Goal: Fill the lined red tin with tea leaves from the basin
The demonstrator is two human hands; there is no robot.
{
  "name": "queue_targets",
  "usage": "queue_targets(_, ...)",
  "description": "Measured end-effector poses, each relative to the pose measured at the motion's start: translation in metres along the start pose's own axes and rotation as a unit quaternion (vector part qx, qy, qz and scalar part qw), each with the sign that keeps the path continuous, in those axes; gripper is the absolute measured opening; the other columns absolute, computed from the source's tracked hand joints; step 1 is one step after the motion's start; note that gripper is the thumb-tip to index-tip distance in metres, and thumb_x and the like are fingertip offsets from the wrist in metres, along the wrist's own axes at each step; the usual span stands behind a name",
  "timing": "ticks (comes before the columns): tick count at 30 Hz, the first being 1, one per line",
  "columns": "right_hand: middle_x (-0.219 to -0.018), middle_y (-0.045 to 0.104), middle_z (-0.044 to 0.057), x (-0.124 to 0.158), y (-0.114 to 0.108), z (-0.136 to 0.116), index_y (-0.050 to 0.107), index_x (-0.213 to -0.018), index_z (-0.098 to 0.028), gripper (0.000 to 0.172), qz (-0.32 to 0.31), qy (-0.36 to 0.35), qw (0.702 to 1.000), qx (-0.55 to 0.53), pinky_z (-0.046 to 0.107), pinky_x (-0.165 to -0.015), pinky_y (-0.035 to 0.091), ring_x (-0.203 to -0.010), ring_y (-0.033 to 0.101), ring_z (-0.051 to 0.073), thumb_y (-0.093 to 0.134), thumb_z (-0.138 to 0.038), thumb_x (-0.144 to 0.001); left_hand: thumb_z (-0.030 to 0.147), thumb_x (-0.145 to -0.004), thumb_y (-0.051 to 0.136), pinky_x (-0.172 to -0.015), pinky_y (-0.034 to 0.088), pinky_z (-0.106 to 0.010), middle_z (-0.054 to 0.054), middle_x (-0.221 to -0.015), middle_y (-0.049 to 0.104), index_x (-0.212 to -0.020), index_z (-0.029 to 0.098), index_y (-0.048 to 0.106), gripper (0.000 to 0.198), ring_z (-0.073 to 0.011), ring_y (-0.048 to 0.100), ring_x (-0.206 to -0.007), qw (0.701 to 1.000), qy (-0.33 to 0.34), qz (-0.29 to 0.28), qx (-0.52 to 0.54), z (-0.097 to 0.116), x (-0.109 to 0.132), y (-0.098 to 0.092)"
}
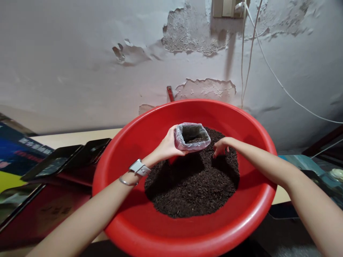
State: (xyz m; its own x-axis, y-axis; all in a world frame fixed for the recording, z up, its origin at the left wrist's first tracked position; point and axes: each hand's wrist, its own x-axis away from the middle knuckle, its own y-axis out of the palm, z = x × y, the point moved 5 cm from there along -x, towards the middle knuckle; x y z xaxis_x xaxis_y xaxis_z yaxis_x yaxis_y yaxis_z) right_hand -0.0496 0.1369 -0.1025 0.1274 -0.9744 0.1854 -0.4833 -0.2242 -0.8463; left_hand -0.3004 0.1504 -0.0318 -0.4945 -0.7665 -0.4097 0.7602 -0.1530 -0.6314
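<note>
A large red plastic basin (pixel 150 128) holds a heap of dark loose tea leaves (pixel 193 185). My left hand (pixel 168 146) grips a small clear plastic bag (pixel 192 137) by its left side, held upright and open over the heap, with some leaves inside. My right hand (pixel 221 147) reaches into the heap just right of the bag, fingers curled down onto the leaves. A watch and a thin bangle sit on my left wrist (pixel 138 168).
Dark trays or box lids (pixel 66 160) and red boxes (pixel 40 210) lie at the left on a pale table. A peeling wall (pixel 187 46) with hanging white cables (pixel 268 64) stands close behind. A glass surface (pixel 316 167) lies at the right.
</note>
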Motion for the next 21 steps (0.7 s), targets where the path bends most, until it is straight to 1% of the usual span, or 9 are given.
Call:
queue_targets(3, -0.094, 0.067, 0.006, 0.005, 0.046, -0.008, 0.069, -0.092, -0.015, 0.042, -0.158, 0.051, 0.986, 0.013, 0.030, -0.078, 0.053, -0.089, 0.063, 0.019, 0.070, -0.049, -0.066, 0.026, -0.052, 0.083, -0.113, 0.032, -0.054, -0.014, -0.136, 0.043, -0.132, 0.018, 0.032, 0.096, -0.0324, 0.043, -0.131, 1.000, 0.012, -0.001, 0.001, 0.000, 0.000, 0.001)
queue_targets(7, -0.121, 0.061, 0.016, 0.005, 0.089, -0.034, 0.061, -0.121, -0.013, 0.101, -0.356, 0.060, 0.930, 0.069, 0.039, -0.076, 0.056, -0.103, 0.063, 0.031, 0.088, -0.048, -0.029, 0.024, -0.052, 0.083, -0.113, 0.032, -0.054, -0.013, -0.136, 0.044, -0.132, 0.020, 0.032, 0.095, -0.0322, 0.043, -0.131, 1.000, 0.023, 0.000, 0.007, 0.001, 0.000, 0.001)
queue_targets(9, -0.140, 0.045, 0.022, 0.006, 0.099, -0.039, 0.045, -0.139, -0.015, 0.128, -0.400, 0.055, 0.909, 0.101, 0.044, -0.078, 0.056, -0.117, 0.055, 0.038, 0.088, -0.053, -0.024, 0.023, -0.051, 0.084, -0.113, 0.032, -0.055, -0.013, -0.137, 0.043, -0.132, 0.020, 0.032, 0.096, -0.0327, 0.043, -0.131, 1.000, 0.022, 0.002, 0.005, 0.001, 0.000, 0.000)
queue_targets(10, -0.144, 0.040, 0.024, 0.006, 0.102, -0.040, 0.039, -0.143, -0.015, 0.135, -0.398, 0.048, 0.910, 0.106, 0.045, -0.079, 0.056, -0.121, 0.051, 0.040, 0.087, -0.054, -0.024, 0.023, -0.051, 0.084, -0.113, 0.031, -0.055, -0.013, -0.137, 0.043, -0.131, 0.020, 0.033, 0.095, -0.0329, 0.043, -0.131, 1.000, 0.022, 0.003, 0.004, 0.001, 0.000, 0.000)
queue_targets(12, -0.143, 0.043, 0.022, 0.004, 0.107, -0.036, 0.042, -0.141, -0.015, 0.131, -0.396, 0.043, 0.912, 0.100, 0.045, -0.078, 0.056, -0.120, 0.052, 0.041, 0.088, -0.052, -0.024, 0.023, -0.051, 0.083, -0.113, 0.032, -0.056, -0.013, -0.137, 0.043, -0.131, 0.020, 0.033, 0.094, -0.0333, 0.042, -0.132, 1.000, 0.021, 0.004, 0.003, 0.002, 0.001, 0.000)
queue_targets(13, -0.136, 0.050, 0.019, 0.003, 0.109, -0.034, 0.050, -0.134, -0.015, 0.121, -0.390, 0.043, 0.915, 0.088, 0.044, -0.076, 0.057, -0.115, 0.055, 0.039, 0.089, -0.047, -0.024, 0.022, -0.052, 0.083, -0.113, 0.032, -0.056, -0.013, -0.137, 0.043, -0.131, 0.020, 0.033, 0.094, -0.0334, 0.042, -0.132, 1.000, 0.021, 0.005, 0.002, 0.002, 0.001, 0.000)
queue_targets(15, -0.116, 0.063, 0.011, -0.002, 0.112, -0.028, 0.065, -0.112, -0.017, 0.091, -0.374, 0.048, 0.924, 0.066, 0.039, -0.070, 0.057, -0.102, 0.062, 0.034, 0.090, -0.038, -0.027, 0.022, -0.052, 0.083, -0.113, 0.032, -0.056, -0.013, -0.137, 0.043, -0.131, 0.019, 0.032, 0.095, -0.0335, 0.042, -0.131, 1.000, 0.019, 0.003, 0.000, 0.002, 0.001, 0.000)
queue_targets(18, -0.095, 0.066, 0.005, -0.008, 0.116, -0.020, 0.068, -0.086, -0.019, 0.053, -0.358, 0.046, 0.931, 0.052, 0.035, -0.065, 0.055, -0.090, 0.063, 0.029, 0.087, -0.031, -0.038, 0.022, -0.052, 0.083, -0.113, 0.032, -0.056, -0.013, -0.137, 0.043, -0.132, 0.020, 0.031, 0.095, -0.0330, 0.043, -0.131, 1.000, 0.013, 0.000, 0.000, 0.000, 0.001, 0.000)
queue_targets(21, -0.089, 0.063, 0.004, -0.010, 0.120, -0.018, 0.066, -0.083, -0.017, 0.046, -0.372, 0.006, 0.927, 0.052, 0.032, -0.063, 0.053, -0.088, 0.061, 0.027, 0.083, -0.031, -0.043, 0.023, -0.053, 0.082, -0.113, 0.033, -0.054, -0.012, -0.137, 0.043, -0.132, 0.020, 0.030, 0.095, -0.0317, 0.044, -0.130, 1.000, 0.006, -0.005, 0.000, -0.001, 0.001, 0.001)
